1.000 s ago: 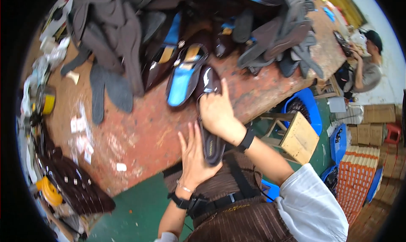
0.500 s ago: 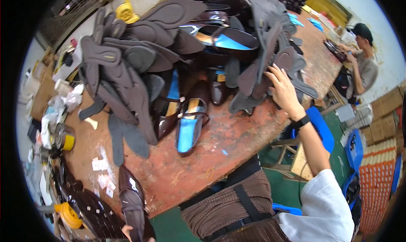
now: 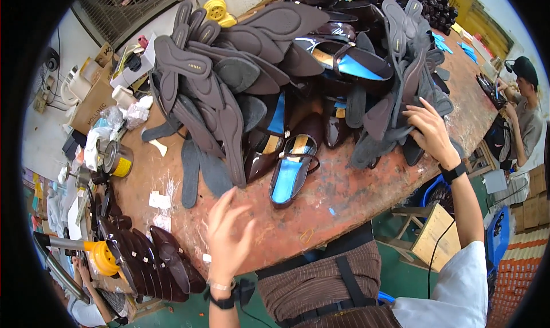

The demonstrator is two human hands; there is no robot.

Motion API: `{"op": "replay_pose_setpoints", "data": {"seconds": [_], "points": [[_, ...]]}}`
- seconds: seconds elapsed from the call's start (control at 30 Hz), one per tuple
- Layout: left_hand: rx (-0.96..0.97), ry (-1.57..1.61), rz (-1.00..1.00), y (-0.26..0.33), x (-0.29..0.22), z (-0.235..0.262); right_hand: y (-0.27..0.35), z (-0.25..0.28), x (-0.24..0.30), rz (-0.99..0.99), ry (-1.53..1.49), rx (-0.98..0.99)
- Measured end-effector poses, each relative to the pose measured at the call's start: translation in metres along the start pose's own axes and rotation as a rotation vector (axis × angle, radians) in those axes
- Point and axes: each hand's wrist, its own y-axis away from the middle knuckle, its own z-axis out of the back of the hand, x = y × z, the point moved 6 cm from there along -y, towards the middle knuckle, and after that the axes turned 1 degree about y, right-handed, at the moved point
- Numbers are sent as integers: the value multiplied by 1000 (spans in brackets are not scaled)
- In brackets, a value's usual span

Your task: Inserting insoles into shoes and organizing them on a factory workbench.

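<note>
My left hand [image 3: 229,233] hovers above the near edge of the table with its fingers spread and nothing in it. My right hand [image 3: 431,130] reaches to the right-hand heap of grey insoles [image 3: 395,119], fingers stretched apart at its edge; whether they touch it is hard to tell. Between the hands lies a dark brown patent strap shoe [image 3: 292,176] with a blue piece inside. A big pile of brown padded insoles [image 3: 229,99] rises behind it, with more strap shoes [image 3: 349,61] among them. Dark shoes [image 3: 172,259] stand in a row at the lower left.
The worn red table [image 3: 344,190] carries paper tags [image 3: 160,200] and a tin can [image 3: 117,159] on its left side. A wooden stool [image 3: 435,236] stands by the near right edge. A person in a cap [image 3: 524,93] works at the far right.
My left hand has let go of the dark shoe at the lower left and come up over the table, empty. The view has shifted left. My right hand stays by the insoles.
</note>
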Motion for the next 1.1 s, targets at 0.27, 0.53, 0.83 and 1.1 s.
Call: {"op": "replay_pose_setpoints", "data": {"seconds": [0.27, 0.53, 0.83, 1.1], "points": [[56, 244, -400, -181, -130, -147, 73, 71, -22, -743, -185, -1323], [-227, 301, -383, -204, -175, -145, 45, 47, 46, -902, -1285, -786], [181, 291, -450, -4, -113, 23, 71, -21, 38, -1251, -1829, -646], [307, -83, 61, 125, 63, -1, 29, 6, 125, -489, -857, -259]]}}
